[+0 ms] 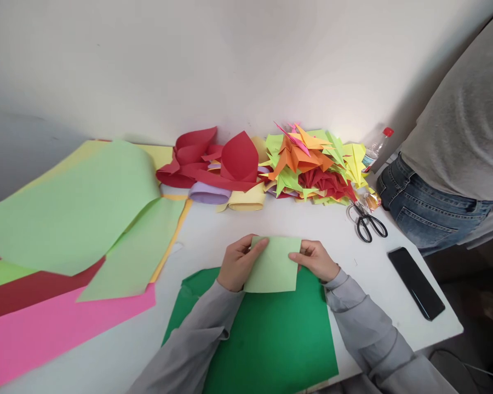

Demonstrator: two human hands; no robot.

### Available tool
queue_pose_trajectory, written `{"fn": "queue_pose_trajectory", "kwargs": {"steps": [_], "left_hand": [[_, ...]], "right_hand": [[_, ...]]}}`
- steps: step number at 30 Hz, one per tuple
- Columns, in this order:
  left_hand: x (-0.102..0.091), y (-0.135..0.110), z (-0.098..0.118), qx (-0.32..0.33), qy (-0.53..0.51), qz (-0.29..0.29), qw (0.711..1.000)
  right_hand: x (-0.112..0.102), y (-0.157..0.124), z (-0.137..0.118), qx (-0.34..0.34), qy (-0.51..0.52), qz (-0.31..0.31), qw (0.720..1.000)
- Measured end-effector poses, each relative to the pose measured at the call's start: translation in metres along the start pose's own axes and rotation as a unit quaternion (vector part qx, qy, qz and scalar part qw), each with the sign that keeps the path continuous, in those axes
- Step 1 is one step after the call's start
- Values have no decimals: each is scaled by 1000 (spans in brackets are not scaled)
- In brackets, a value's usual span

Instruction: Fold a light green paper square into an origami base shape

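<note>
Just below the centre of the frame a small light-green paper (pixel 274 265) is pinched at both sides: the left hand (pixel 238 262) is closed on its left edge and the right hand (pixel 315 260) on its right. It is held just above a dark green sheet (pixel 271 339) on the white table (pixel 230 224). It looks like a plain flat rectangle, so the folding seems at an early stage. A heap of folded paper figures (pixel 312 164) lies at upper centre, with scissors (pixel 367 221) to its lower right.

One pair of scissors (pixel 367 221), one phone (pixel 416 283), one bottle (pixel 376 145), one held light-green square (pixel 273 265).
</note>
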State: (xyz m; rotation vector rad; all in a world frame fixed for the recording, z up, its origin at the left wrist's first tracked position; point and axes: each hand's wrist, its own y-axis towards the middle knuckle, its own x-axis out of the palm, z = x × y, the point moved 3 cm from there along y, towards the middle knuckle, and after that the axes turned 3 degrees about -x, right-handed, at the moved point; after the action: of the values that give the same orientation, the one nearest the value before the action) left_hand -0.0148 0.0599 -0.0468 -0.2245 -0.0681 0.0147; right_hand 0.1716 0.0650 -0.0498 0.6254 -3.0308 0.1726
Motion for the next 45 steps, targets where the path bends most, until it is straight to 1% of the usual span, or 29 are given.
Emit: {"fn": "queue_pose_trajectory", "kwargs": {"steps": [3, 5, 7, 11, 13, 15, 17, 20, 21, 23, 26, 28, 31, 36, 38, 40, 42, 45], "left_hand": [[4, 0, 0, -19, -21, -30, 999], [6, -1, 1, -17, -17, -32, 999], [5, -1, 3, -4, 1, -11, 1000], [0, -2, 4, 19, 22, 34, 999], [-1, -1, 3, 23, 12, 47, 999], [-1, 0, 1, 18, -10, 49, 999], [-1, 1, -1, 10, -39, 35, 999], [4, 1, -2, -4, -52, -23, 998], [5, 1, -2, -9, -44, -42, 998], [7, -1, -3, -13, -18, -61, 998], [7, -2, -3, -9, 9, -37, 999], [7, -2, -2, -9, 20, -19, 1000], [7, -2, -2, -9, 16, -17, 1000], [8, -1, -5, -17, -4, -54, 998], [9, -1, -5, -22, -4, -73, 997], [11, -2, -5, -22, -3, -96, 995], [11, -1, -6, -14, -5, -107, 994], [8, 1, -8, 9, -12, -86, 996]], "right_hand": [[-2, 0, 1, -14, -18, 31, 999], [-4, 1, 2, -24, -30, 48, 998], [-3, 1, 3, -19, -34, 38, 999], [2, 0, 5, 11, -28, -11, 999], [3, 0, 5, 10, -36, -16, 999], [3, -1, 4, -1, -50, -6, 999], [1, -1, 2, -18, -55, 19, 998], [-2, -1, 0, -32, -47, 56, 997], [-3, 0, 0, -30, -40, 57, 997], [-1, 0, 1, -17, -20, 30, 999], [3, 1, 4, 1, 8, -21, 1000], [4, 2, 5, -1, 7, -24, 1000], [3, 2, 5, -16, -2, 5, 1000], [-4, 2, -1, -41, 14, 87, 995], [-6, 2, -3, -47, 16, 105, 993], [-8, 2, -4, -45, 16, 110, 993], [-7, 2, -4, -38, 21, 100, 994], [-5, 2, -3, -21, 38, 82, 996]]}}
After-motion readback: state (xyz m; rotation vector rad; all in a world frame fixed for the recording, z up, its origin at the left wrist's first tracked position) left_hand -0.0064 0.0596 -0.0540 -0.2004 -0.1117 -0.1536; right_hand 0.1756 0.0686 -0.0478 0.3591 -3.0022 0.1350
